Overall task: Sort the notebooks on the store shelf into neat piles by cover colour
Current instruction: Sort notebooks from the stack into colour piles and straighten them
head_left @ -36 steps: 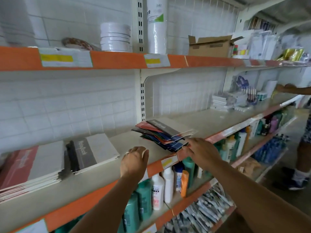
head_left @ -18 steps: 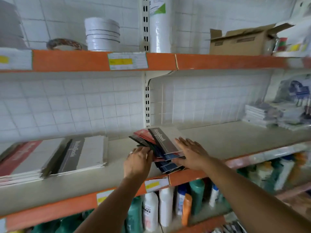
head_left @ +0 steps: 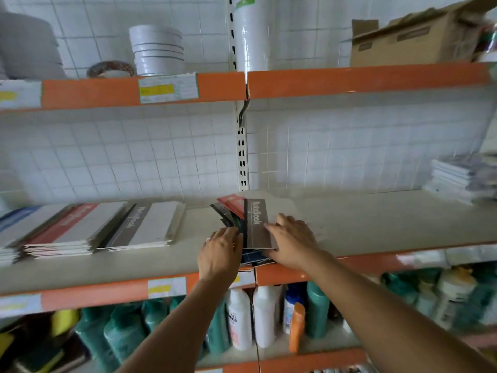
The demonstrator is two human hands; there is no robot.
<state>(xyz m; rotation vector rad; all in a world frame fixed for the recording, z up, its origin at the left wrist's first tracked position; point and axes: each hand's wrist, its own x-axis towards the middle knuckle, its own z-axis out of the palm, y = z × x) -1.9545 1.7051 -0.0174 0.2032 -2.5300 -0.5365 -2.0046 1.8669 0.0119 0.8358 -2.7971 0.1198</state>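
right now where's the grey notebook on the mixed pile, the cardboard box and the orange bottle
grey notebook (head_left: 256, 224), head view, its dark title band
cardboard box (head_left: 408, 47), head view, its front face
orange bottle (head_left: 297, 327), head view, its body

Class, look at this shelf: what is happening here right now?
A person is sorting notebooks on a beige store shelf. Both hands are on a fanned, mixed-colour heap of notebooks: the left hand at its left edge, the right hand flat on its right side. To the left lie neat piles already made, a grey-striped pile and a red-striped pile.
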